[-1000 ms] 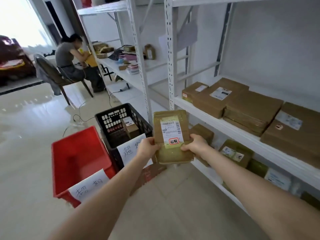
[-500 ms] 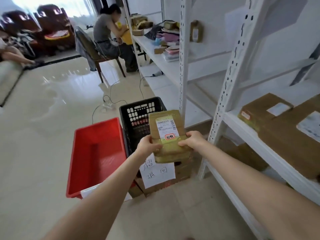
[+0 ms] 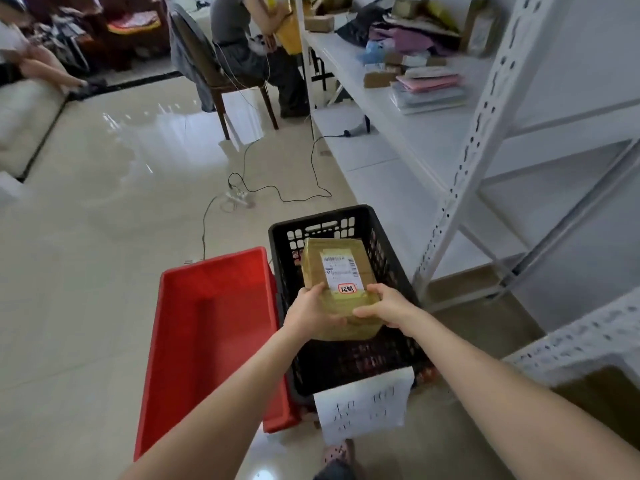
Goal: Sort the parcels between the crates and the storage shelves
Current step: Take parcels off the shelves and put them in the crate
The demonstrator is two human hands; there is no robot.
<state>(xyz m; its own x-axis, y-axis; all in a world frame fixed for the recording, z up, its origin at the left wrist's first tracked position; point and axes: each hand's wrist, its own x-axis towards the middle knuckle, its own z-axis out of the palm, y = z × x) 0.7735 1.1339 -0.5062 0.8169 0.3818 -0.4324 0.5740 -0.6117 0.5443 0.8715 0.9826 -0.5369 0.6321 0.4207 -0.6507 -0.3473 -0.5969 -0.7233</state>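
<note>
So this one's the drop-off step, as far as I can judge: the brown parcel (image 3: 332,261) is held flat, label side up, over the open top of the black crate (image 3: 393,258), long side pointing away from the person. Both hands are clamped on its near end. The left hand (image 3: 311,311) and right hand (image 3: 384,308) each have a thumb on top and the fingers curled round the edge, one hand at each corner. Can't tell whether the far end has dipped below the crate's rim or hovers just above it

The label carries a small red sticker (image 3: 348,288) with dark characters, too small for me to read. The red crate (image 3: 207,271) sits right against the black one on its left, bare red floor showing. A paper sign (image 3: 363,403) hangs off the near wall of the black crate, blurry writing. The white storage shelves (image 3: 474,157) run along the right

Next move, I reckon: lower it into the black crate and let go with both hands. Nothing fiddly, the opening is wider than the parcel, just keep it level so it lands flat and doesn't wedge against the mesh wall. What's already in the bottom of that crate is hidden behind the parcel, so it may land on something
</note>
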